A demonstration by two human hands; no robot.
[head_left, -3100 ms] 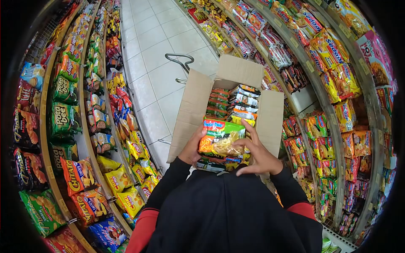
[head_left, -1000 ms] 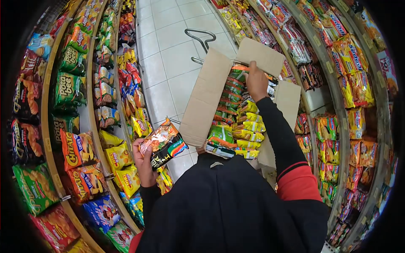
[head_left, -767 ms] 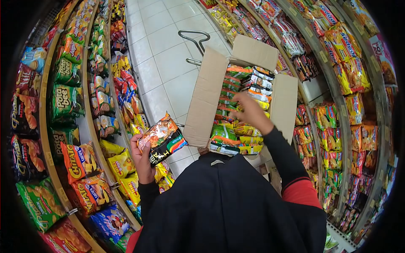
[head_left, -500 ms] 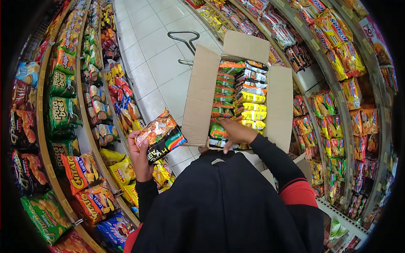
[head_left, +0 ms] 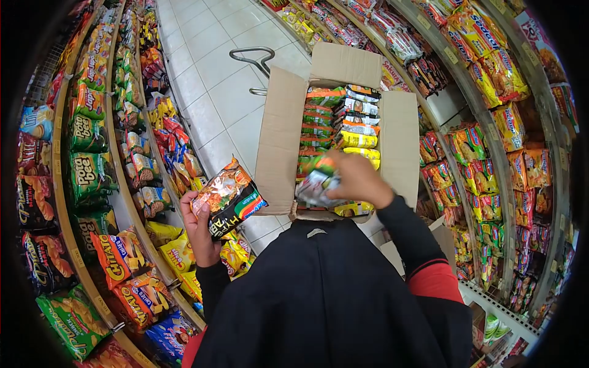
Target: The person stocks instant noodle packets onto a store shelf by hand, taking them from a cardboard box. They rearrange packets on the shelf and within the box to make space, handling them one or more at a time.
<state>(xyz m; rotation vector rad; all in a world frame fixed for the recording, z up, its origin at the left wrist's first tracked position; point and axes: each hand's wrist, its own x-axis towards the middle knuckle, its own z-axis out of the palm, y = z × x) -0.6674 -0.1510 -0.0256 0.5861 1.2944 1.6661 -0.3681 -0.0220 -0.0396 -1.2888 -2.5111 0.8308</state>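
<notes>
My left hand is closed on a black instant noodle packet with a food picture, held left of the open cardboard box. Over the near end of that box, my right hand grips a green and silver noodle packet, tilted and blurred by motion. Inside the box, packets stand in two columns: green and orange noodle packets on the left, yellow and white noodle packets on the right. My right hand hides part of the near rows.
Shelves of snack bags curve along the left. Noodle packets fill the shelves on the right. A bent metal handle rises behind the box over the tiled floor. Another cardboard box is partly visible at my right.
My right hand has lifted a green and silver packet from the near left of the box. My left hand still holds the black packet, almost unmoved. The view has shifted slightly.
</notes>
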